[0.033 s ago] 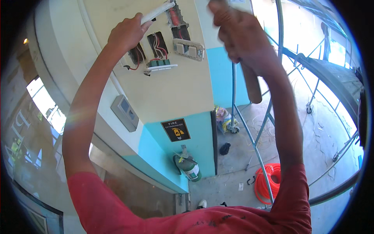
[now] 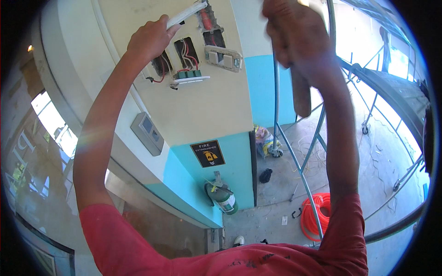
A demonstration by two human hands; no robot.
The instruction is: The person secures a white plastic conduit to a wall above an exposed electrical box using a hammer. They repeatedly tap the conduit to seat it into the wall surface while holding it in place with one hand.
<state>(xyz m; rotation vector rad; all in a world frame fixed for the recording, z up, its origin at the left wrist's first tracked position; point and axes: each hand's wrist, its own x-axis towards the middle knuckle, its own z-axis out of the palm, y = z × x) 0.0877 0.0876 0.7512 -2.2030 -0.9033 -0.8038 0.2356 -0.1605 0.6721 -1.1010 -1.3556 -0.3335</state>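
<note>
My left hand (image 2: pixel 149 40), raised at the wall, is wrapped round a pale, chisel-like bar (image 2: pixel 186 14). The bar's far end meets the rough upper edge of a recess (image 2: pixel 206 20) with a reddish-orange piece inside. My right hand (image 2: pixel 301 43), smeared by motion, grips a tool with a wooden handle (image 2: pixel 301 99) to the right of the wall; the tool's head is not visible. Below the left hand, an open wall box (image 2: pixel 185 53) shows red and pale wires running to a tilted switch plate (image 2: pixel 191 79). A second switch plate (image 2: pixel 223 58) hangs beneath the recess.
A grey wall-mounted device (image 2: pixel 147 133) sits lower left. Below are a fire extinguisher sign (image 2: pixel 208 153) and a green extinguisher (image 2: pixel 223 198). Wheeled metal scaffolding (image 2: pixel 294 156) stands at right. An orange coil of tubing (image 2: pixel 317 214) and loose wires (image 2: pixel 317 158) lie on the floor.
My right hand has shifted to the right with the wooden-handled tool, away from the bar. My left hand and the bar stay in place against the recess.
</note>
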